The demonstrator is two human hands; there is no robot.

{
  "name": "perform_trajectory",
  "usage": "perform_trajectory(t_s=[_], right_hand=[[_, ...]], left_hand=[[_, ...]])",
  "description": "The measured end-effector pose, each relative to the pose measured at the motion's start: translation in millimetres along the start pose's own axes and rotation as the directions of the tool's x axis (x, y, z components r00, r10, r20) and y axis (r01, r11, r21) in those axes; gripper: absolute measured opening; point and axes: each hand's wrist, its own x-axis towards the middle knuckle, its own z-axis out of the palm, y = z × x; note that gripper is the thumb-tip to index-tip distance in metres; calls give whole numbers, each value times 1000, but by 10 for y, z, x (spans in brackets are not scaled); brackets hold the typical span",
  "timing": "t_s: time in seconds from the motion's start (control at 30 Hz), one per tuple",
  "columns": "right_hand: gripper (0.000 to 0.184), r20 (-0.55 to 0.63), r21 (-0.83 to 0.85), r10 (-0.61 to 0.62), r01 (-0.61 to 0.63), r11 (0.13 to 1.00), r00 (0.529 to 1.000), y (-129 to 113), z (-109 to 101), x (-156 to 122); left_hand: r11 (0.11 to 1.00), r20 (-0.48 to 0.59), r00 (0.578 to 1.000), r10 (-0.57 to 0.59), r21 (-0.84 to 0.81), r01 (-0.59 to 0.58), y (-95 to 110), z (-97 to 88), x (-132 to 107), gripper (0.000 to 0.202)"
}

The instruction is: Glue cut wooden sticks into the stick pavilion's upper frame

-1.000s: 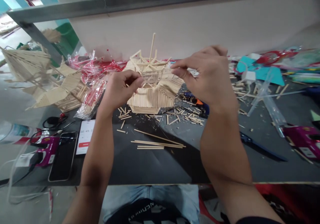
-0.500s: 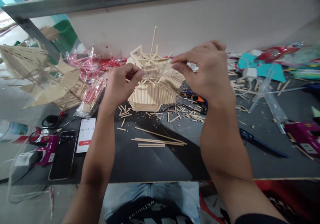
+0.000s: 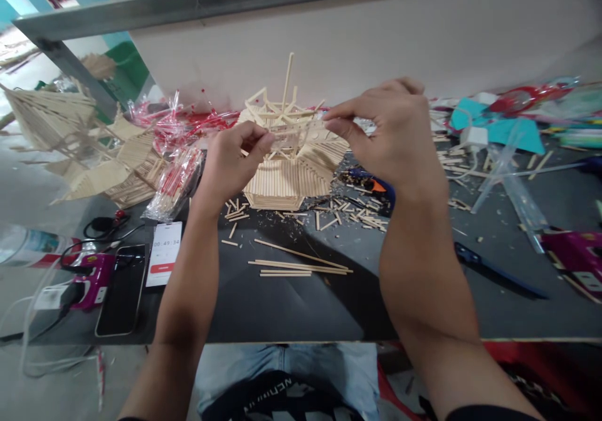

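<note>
The wooden stick model (image 3: 286, 176) stands on the dark table, with slatted sloping panels, an upper ring of sticks and one tall upright stick. In front of its upper part my left hand (image 3: 238, 157) is closed, thumb against fingers. My right hand (image 3: 383, 132) is raised to the model's right, thumb and forefinger pinched together. Something thin and pale seems to run between the two hands, but it blends with the model and I cannot make out what it is. Several loose thin sticks (image 3: 301, 266) lie in front of the model.
Cut stick bits (image 3: 338, 214) litter the table. A second stick model (image 3: 117, 164) and a bagged bundle of sticks (image 3: 172, 182) stand left, near two phones (image 3: 121, 289). A dark blue tool (image 3: 498, 270), clear glue sticks (image 3: 517, 189) and a purple power strip (image 3: 574, 261) lie right.
The view has shifted slightly, so the surroundings sit a little further right. Both hands keep nearly the same pose. The phone timer reads one second more.
</note>
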Motion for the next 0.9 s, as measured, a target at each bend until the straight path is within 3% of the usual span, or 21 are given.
perform_trajectory(t_s=[0.17, 0.33, 0.47, 0.63, 0.9], right_hand=[[22, -59, 37, 13, -11, 999, 998, 69, -5, -10], [21, -22, 39, 25, -24, 999, 999, 133, -51, -19], [20, 10, 36, 28, -28, 999, 1000, 136, -73, -23], [15, -39, 56, 13, -10, 998, 999, 118, -56, -32], [17, 0, 42, 27, -27, 999, 1000, 127, -89, -31]], left_hand=[[998, -79, 997, 22, 55, -17, -12, -11, -5, 16], [979, -194, 980, 52, 204, -11, 39, -20, -25, 11], [942, -141, 980, 140, 324, -88, 75, -38, -49, 15], [885, -108, 970, 217, 441, -149, 45, -58, -63, 22], [858, -101, 962, 255, 481, -178, 36, -64, -75, 21]])
